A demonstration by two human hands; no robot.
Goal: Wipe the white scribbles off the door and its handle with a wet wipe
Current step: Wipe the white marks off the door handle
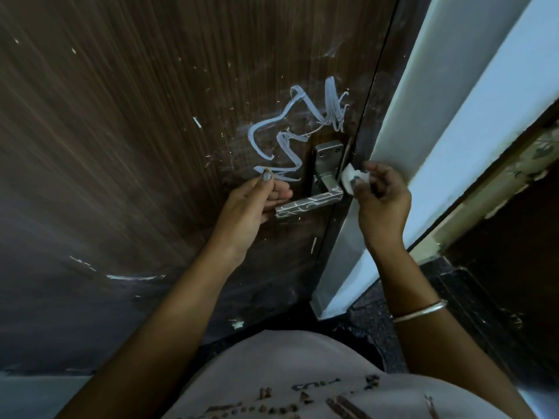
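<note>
At the bottom of the frame I see my light shirt point(302, 373) with dark printed marks, and from there both my bare forearms go up toward the middle of the frame. On the right forearm there is a thin metal bangle point(420, 310), in the lower right part. My left hand point(251, 204) is raised with the palm turned to the right; its fingers are loosely curled, not clenched, and they lie beside the free end of the handle point(308, 202), but I cannot tell if they really touch it. The thumb points up, with its tip at the lowest stroke of the scribbles point(290, 137). My right hand point(382, 195) is in the middle right of the frame, bent at the wrist, and its fingers pinch a small white wet wipe point(352, 178), crumpled together, just beside the corner of the handle and the edge of the door. The handle is a metal lever on a plate, in the centre, and it has white marks along its bar. Farther, the dark brown door point(136, 116) fills the left and upper part, with the thick white zigzag lines just above and left of the handle plate. To the right stands the white door frame point(453, 101).
</note>
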